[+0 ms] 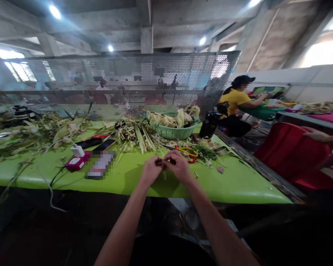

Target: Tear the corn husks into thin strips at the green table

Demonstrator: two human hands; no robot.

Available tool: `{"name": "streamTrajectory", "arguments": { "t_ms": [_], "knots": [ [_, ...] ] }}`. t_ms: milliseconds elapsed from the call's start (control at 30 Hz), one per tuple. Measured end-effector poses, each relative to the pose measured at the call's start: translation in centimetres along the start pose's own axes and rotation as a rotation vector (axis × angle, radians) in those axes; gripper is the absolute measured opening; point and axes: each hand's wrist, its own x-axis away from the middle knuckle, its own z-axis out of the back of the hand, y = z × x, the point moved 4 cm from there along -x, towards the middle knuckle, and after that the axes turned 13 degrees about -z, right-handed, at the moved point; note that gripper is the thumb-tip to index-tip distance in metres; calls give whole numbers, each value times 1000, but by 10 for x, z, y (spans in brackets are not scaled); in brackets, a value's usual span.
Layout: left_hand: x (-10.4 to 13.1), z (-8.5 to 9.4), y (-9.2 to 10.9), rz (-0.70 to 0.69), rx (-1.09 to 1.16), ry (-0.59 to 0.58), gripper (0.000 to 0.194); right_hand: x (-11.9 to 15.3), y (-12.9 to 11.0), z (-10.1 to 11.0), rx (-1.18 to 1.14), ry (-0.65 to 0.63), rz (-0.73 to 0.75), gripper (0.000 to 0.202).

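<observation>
Over the green table (111, 184), my left hand (152, 170) and my right hand (178, 166) meet at the fingertips. Both hands are closed in a pinch on a thin, pale strip of plant husk (164, 173), which hangs down between them. Its upper end shows just above the fingers. Right behind my right hand lie scissors with yellow and red handles (191, 153). A green plastic basket (174, 132) filled with pale husks stands farther back.
Dried husks (138, 136) lie beside the basket. Phones (104, 146), a magenta power block (77, 162) and cables are at left. A black bottle-like object (209, 125) stands right of the basket. Beyond are a red chair (291, 151) and a person in yellow (233, 101).
</observation>
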Motion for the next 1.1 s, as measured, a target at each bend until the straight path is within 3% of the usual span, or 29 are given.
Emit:
{"name": "streamTrajectory", "arguments": {
  "t_ms": [133, 367, 500, 600, 900, 967, 1100],
  "knots": [
    [0, -1, 0, 4, 11, 8, 13, 0, 0, -2, -20, -20, -15, 10],
    [-2, 7, -4, 100, 240, 164, 24, -2, 10, 5, -27, 104, -120, 24],
    [-2, 11, -5, 69, 274, 202, 26, -3, 8, -2, 102, 18, -50, 21],
    [-1, 10, -1, 56, 275, 175, 26, -4, 9, -5, 150, -9, -52, 20],
    [1, 2, 9, 100, 383, -2, 24, -3, 2, 6, 146, 166, -31, 20],
    [-1, 2, 6, 110, 446, 29, 24, 0, -3, 8, 160, 219, 5, 13],
    [-4, 8, 1, 129, 603, 207, 29, 5, -14, 10, 178, 302, 96, 11]
  ]
}}
